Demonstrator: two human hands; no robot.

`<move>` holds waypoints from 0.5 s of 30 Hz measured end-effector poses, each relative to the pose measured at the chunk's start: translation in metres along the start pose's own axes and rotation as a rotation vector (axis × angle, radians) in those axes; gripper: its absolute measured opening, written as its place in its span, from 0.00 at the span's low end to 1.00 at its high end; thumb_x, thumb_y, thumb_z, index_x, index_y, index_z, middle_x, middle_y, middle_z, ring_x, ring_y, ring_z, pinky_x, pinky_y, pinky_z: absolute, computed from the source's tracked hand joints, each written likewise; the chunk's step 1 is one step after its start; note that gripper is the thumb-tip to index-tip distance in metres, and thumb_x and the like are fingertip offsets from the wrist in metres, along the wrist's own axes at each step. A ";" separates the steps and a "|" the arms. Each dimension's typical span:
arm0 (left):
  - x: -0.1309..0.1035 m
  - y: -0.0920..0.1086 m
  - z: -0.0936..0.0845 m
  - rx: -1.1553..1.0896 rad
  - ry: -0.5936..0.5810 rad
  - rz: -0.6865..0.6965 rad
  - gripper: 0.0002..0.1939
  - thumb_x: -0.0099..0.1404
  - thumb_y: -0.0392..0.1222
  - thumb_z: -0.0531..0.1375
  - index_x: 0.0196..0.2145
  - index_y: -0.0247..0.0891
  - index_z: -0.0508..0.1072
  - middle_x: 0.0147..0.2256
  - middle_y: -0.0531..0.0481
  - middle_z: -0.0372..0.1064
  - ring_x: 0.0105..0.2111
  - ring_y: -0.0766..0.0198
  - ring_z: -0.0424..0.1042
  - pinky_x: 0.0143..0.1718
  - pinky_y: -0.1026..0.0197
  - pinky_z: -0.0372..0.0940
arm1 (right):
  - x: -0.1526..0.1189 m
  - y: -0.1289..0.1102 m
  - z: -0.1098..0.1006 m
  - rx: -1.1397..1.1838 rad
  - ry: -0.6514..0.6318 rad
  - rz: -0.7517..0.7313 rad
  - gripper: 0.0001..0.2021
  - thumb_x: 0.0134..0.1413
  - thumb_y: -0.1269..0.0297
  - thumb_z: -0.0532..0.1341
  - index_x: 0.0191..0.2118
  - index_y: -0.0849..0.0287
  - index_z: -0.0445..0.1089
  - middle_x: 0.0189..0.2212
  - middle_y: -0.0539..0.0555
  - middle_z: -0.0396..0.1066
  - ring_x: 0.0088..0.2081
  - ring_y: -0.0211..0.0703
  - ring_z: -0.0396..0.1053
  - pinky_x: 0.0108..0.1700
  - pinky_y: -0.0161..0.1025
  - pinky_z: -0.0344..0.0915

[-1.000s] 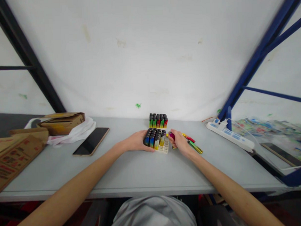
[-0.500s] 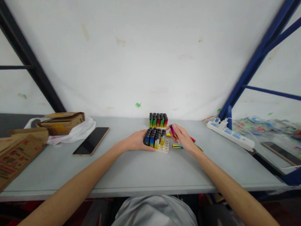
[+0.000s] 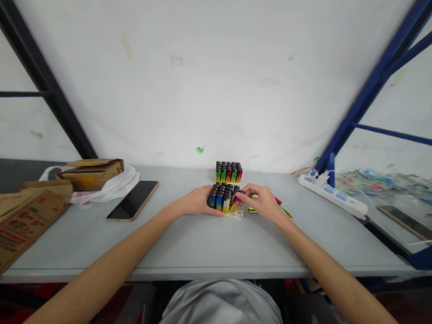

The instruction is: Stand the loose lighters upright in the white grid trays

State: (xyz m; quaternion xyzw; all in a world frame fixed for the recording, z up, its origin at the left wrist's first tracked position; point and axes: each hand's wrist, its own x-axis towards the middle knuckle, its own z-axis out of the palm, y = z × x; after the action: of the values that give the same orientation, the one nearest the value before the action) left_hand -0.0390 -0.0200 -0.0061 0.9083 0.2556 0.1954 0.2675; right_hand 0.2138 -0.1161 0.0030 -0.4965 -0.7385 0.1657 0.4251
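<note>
My left hand [image 3: 198,202] is wrapped round the left side of a block of upright lighters [image 3: 219,198] with black tops and blue, white and yellow bodies. They stand in a pale tray [image 3: 239,213] whose round holes show along the right edge. Between the thumb and fingers of my right hand [image 3: 262,201] is a pink and yellow lighter [image 3: 235,204], tilted, its lower end down at the tray beside the standing ones. Several loose lighters [image 3: 285,210] lie on the table under and beyond my right hand, partly hidden by it.
A second block of upright lighters [image 3: 229,171] stands behind. On the grey table [image 3: 205,247], a phone [image 3: 133,200], a white plastic bag [image 3: 129,177] and cardboard boxes [image 3: 34,220] lie to the left. A white power strip [image 3: 332,195] lies at the right, near a blue metal frame [image 3: 362,86].
My right hand has moved left with the lighter, from beside the tray to over its holes. The lighter has tilted, its lower end now at the tray. My left hand keeps its hold.
</note>
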 end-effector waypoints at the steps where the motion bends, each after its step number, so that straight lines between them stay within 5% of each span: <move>1: 0.000 0.000 0.000 -0.007 0.000 -0.004 0.42 0.49 0.57 0.74 0.59 0.40 0.71 0.56 0.44 0.73 0.54 0.45 0.72 0.58 0.49 0.65 | 0.000 0.001 0.000 -0.011 0.006 0.004 0.17 0.60 0.46 0.64 0.33 0.56 0.74 0.28 0.53 0.77 0.28 0.44 0.70 0.33 0.39 0.63; 15: 0.001 -0.004 0.001 0.010 0.003 0.014 0.42 0.49 0.58 0.74 0.59 0.42 0.71 0.56 0.45 0.73 0.54 0.46 0.73 0.57 0.49 0.66 | 0.004 -0.003 0.004 -0.237 -0.177 -0.065 0.23 0.61 0.44 0.62 0.24 0.57 0.68 0.21 0.49 0.69 0.22 0.38 0.60 0.28 0.36 0.50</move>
State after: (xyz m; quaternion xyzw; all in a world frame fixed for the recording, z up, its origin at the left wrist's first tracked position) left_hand -0.0388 -0.0170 -0.0090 0.9111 0.2503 0.1972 0.2613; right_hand 0.2084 -0.1132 0.0049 -0.5025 -0.8031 0.1064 0.3020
